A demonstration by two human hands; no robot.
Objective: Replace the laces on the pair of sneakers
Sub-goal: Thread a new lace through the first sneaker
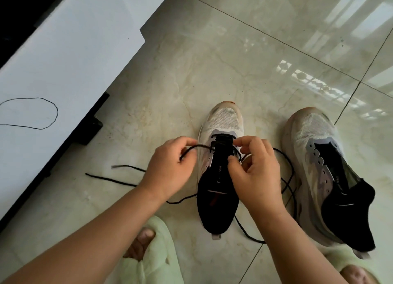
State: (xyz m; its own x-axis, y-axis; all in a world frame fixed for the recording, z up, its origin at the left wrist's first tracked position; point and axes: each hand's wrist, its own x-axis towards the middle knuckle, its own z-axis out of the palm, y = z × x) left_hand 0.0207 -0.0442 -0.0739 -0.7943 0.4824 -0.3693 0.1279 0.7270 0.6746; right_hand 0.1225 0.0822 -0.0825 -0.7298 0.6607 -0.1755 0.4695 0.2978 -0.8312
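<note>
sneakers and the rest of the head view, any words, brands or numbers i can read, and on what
No text can be read.
Left sneaker: small pale marks on the black tongue, too small and blurred to read.
Right sneaker: a line of small print along the tongue edge, also too blurred.
White board: only a thin dark loop, no writing.

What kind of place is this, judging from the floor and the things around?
Probably a home interior: a glossy beige marble-look tiled floor, pale green fluffy house slippers on the person's feet, and a low white cabinet beside them.
</note>
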